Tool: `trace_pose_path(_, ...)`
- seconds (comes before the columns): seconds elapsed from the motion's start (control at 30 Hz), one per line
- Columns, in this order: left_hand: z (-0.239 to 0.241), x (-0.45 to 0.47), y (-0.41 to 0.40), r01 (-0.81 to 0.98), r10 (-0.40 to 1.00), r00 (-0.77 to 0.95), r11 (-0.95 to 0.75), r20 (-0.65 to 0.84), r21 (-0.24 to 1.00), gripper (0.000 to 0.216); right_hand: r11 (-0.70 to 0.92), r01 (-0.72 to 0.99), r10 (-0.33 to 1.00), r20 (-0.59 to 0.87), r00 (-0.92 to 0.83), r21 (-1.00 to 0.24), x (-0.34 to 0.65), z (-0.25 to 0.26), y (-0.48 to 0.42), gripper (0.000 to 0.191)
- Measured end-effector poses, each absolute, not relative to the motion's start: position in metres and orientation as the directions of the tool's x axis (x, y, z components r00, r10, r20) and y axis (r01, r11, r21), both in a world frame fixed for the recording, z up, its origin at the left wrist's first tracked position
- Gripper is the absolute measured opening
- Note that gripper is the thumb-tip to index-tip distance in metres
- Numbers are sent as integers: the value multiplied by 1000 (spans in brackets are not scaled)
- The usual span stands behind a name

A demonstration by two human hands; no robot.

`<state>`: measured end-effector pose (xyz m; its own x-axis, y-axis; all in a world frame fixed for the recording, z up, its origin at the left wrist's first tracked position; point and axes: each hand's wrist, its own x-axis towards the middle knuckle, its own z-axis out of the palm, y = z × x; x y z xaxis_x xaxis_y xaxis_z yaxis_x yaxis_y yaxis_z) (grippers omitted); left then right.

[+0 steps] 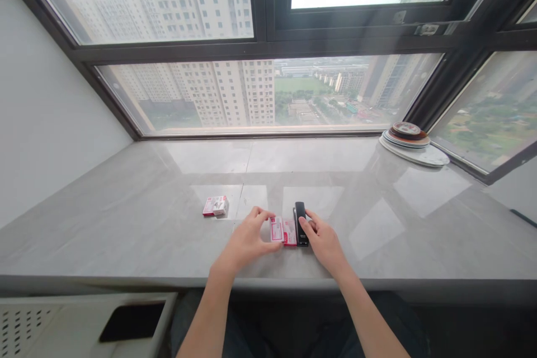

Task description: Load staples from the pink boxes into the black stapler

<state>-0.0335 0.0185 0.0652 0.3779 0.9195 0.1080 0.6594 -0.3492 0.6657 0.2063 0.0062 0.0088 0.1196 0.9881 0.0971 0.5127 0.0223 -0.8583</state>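
A black stapler (pixel 301 225) stands lengthwise on the grey stone sill, with my right hand (pixel 325 239) closed on its right side, thumb on top. Directly left of it lies a flat pink-and-white packet (pixel 289 232), whose contents I cannot make out. My left hand (pixel 250 234) grips a small pink-and-white box (pixel 276 229) between thumb and fingers, at the packet's left edge. Farther left, apart from both hands, a small white box (pixel 220 206) rests against or on another pink-and-white box (pixel 208 207).
The marble-look sill (pixel 146 224) ends at a front edge close to my forearms. At the back right is a stack of round plates or discs (pixel 409 140) beside the window frame (pixel 268 50). Below left stands a white perforated unit (pixel 62 330) with a dark phone-like rectangle (pixel 132 321).
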Motion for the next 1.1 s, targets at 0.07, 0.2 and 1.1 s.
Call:
trace_pose_path(0.07,63,-14,22,620,883,448,-418,137,664,50,32,512,988,104,112,-859,207,10,6,66)
trace_pose_path(0.2,55,-1,22,602,860,484,-460,160,653,49,57,505,994,98,55,-861,208,12,3,63)
trace_pose_path(1.1,41,-167,94,838,954,-41,-129,298,529,48,16,495,989,87,120,-869,192,12,-6,64)
